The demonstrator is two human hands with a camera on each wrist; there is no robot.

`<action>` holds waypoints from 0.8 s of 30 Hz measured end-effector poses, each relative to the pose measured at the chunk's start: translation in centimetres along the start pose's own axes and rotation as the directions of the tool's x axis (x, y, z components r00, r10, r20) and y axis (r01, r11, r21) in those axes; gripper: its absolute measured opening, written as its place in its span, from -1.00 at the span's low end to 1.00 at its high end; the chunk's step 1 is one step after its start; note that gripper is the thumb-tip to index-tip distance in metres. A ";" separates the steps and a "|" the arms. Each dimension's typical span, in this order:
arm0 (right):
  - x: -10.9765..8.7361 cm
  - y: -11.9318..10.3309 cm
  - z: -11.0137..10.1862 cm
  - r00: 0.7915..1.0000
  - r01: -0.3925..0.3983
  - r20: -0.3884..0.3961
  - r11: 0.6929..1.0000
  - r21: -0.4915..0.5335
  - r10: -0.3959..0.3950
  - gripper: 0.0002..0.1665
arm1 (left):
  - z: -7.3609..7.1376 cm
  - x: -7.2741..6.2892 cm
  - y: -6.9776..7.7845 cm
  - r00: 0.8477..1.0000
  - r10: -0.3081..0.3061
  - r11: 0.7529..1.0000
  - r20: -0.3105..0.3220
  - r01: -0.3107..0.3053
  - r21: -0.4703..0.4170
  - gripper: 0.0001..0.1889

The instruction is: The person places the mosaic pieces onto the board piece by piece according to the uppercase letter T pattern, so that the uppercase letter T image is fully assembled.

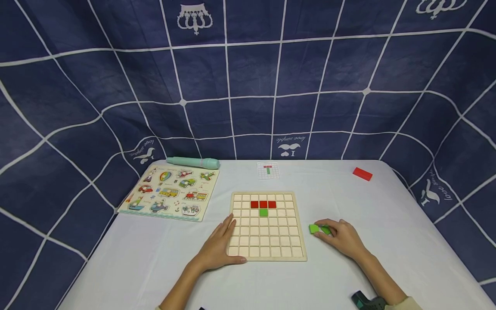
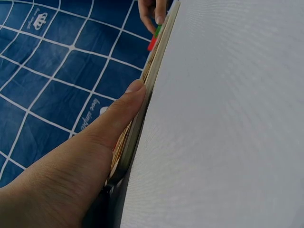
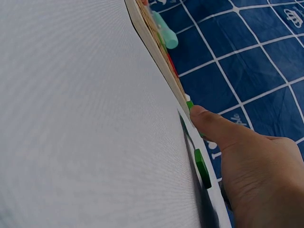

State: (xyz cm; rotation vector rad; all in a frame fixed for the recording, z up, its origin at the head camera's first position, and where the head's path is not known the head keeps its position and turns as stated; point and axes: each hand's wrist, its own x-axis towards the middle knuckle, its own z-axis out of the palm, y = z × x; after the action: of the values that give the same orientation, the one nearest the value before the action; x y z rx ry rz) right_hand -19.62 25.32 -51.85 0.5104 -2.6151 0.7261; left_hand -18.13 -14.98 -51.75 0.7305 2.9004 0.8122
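Note:
A wooden grid board (image 1: 277, 259) lies on the white table with a row of three red square tiles (image 1: 263, 204) and a green tile (image 1: 263, 212) under the middle one. My left hand (image 1: 217, 247) rests along its left side, fingers straight, thumb at the front edge; the left wrist view shows that thumb (image 2: 121, 111) on the rim. To the right of the board, my right hand (image 1: 342, 237) pinches a green square tile (image 1: 314, 229) between thumb and fingers. Another green tile (image 3: 202, 168) lies under this hand, partly hidden from the head view.
A small pattern card (image 1: 273, 175) lies behind the board. Red pieces (image 1: 362, 174) sit at the back right. At the back left are a picture puzzle board (image 1: 178, 183) and a mint-green tube (image 1: 193, 162). A dark device (image 1: 366, 302) is beside my right wrist.

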 end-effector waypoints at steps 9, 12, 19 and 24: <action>0.5 -0.9 0.7 1.000 0.016 -0.006 1.000 0.013 -0.016 -0.65 | -0.2 -0.1 0.3 1.000 0.015 1.000 -0.017 -0.015 -0.009 0.27; 0.9 -1.5 1.4 0.999 0.043 -0.021 0.999 0.012 -0.043 -0.65 | -0.3 -0.1 0.4 1.000 0.020 1.000 -0.022 -0.021 -0.012 0.27; 2.4 -3.9 3.2 0.995 0.091 -0.052 0.996 0.019 -0.090 -0.64 | -0.4 -0.2 0.5 1.000 -0.004 1.000 -0.009 0.004 -0.015 0.28; 3.7 -6.0 4.9 0.995 0.094 -0.028 0.995 0.032 -0.093 -0.62 | -0.3 -0.2 0.4 1.000 -0.004 1.000 -0.007 0.004 -0.013 0.27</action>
State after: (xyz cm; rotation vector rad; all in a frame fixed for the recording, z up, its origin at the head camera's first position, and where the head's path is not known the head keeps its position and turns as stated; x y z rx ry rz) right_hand -21.40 16.92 -51.62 0.6246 -2.5399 0.7426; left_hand -17.87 -14.88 -51.35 0.7223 2.8989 0.8334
